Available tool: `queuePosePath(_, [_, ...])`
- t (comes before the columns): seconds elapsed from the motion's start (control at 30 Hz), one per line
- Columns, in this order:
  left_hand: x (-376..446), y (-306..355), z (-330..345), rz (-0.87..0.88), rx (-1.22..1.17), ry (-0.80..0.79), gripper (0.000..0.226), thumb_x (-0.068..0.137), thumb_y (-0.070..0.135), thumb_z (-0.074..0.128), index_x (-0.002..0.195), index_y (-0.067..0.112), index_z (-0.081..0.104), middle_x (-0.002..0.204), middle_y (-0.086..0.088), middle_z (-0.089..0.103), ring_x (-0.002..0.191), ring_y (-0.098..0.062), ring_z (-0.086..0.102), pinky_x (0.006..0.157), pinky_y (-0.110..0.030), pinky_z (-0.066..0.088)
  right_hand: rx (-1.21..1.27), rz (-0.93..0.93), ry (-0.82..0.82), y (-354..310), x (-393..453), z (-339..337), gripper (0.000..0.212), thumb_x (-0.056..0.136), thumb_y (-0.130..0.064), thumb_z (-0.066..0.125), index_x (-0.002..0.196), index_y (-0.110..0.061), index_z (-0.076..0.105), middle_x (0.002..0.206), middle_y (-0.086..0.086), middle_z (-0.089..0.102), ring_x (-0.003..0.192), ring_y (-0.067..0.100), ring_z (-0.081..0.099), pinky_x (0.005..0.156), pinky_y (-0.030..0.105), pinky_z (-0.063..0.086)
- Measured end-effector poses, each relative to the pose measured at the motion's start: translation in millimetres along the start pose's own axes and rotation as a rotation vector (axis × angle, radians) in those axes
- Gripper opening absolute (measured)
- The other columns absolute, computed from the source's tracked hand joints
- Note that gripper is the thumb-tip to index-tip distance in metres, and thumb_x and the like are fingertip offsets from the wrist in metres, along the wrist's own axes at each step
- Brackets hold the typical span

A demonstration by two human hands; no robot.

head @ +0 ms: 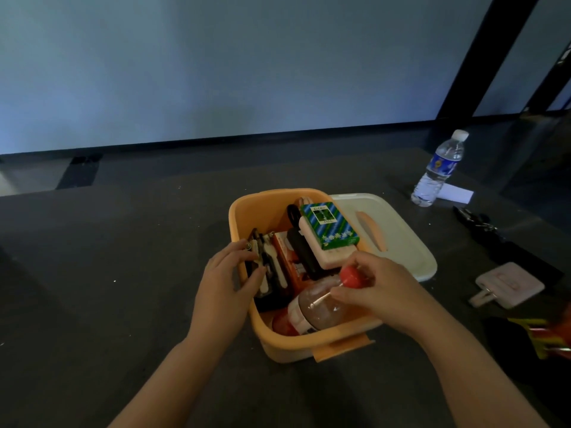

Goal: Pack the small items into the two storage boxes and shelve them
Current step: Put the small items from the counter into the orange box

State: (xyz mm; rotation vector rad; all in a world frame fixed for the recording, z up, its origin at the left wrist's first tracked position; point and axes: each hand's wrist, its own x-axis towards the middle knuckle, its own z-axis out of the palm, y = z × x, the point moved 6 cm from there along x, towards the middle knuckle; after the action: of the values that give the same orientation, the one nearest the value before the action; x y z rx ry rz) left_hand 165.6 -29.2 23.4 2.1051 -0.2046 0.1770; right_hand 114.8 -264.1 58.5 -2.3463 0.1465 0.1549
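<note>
Left hand (pixel 230 270): gripping black tool (pixel 265 267) inside orange storage box (pixel 247 211).
Right hand (pixel 375 284): pinching red-capped bottle (pixel 321 307).
Tip: laying bottle flat, so lid (pixel 398 239) can close.

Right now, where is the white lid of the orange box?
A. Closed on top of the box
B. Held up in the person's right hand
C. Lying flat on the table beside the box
C: the white lid lies flat on the table beside the open orange box, with neither hand on it.
</note>
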Motion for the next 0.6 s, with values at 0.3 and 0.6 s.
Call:
queuePosePath(0.3, [-3.7,2.6,1.1,-0.015,-0.03,-0.014,0.025,0.088,0.03,0.061,0.104,0.046,0.052,0.144,0.023,0.034,0.132,0.0,0.03,0.095,-0.024,0.035,-0.206,0.083,-0.163,1.0,11.2,-3.2,0.019,0.083,-0.034,0.07,0.098,-0.032,0.06,0.104,-0.01,0.058,0.094,0.008,0.057,0.085,0.032,0.053])
queuePosePath(0.6, [-2.7,-0.3,2.0,0.001,-0.026,-0.039,0.026,0.086,0.031,0.06,0.102,0.05,0.052,0.143,0.025,0.033,0.131,-0.004,0.034,0.095,-0.031,0.041,-0.223,-0.034,0.125,7.4,-1.6,-3.0,0.021,0.078,-0.028,0.077,0.094,-0.038,0.068,0.094,-0.018,0.065,0.087,-0.005,0.059,0.082,0.02,0.05])
